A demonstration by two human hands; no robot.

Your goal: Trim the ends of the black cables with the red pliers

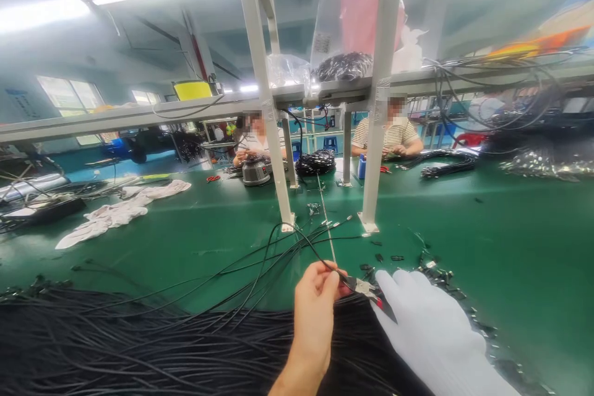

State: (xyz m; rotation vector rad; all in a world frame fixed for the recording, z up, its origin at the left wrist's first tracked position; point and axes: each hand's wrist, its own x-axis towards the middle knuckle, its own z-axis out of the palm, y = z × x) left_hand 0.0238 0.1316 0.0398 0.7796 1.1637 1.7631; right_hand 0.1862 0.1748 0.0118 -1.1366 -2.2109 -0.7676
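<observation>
Bare, my left hand (318, 300) pinches a black cable (309, 241) close to its end. My right hand (424, 322), in a white glove, is closed round cutting pliers (365, 288); a bit of red handle shows by the thumb. The metal jaws of the pliers meet the dark connector end of the cable, just right of my left fingertips. Whether the jaws are fully closed is too small to tell. Below both hands spreads a large heap of black cables (153, 340). Small black connector pieces (397, 258) lie on the green table beyond my right hand.
White shelf posts (371, 173) stand on the green table (524, 229) ahead. A white cloth (106, 216) lies at the left. Two co-workers (403, 133) sit across the table. A grey round device (256, 171) and a coiled cable bundle (315, 163) stand near the far edge.
</observation>
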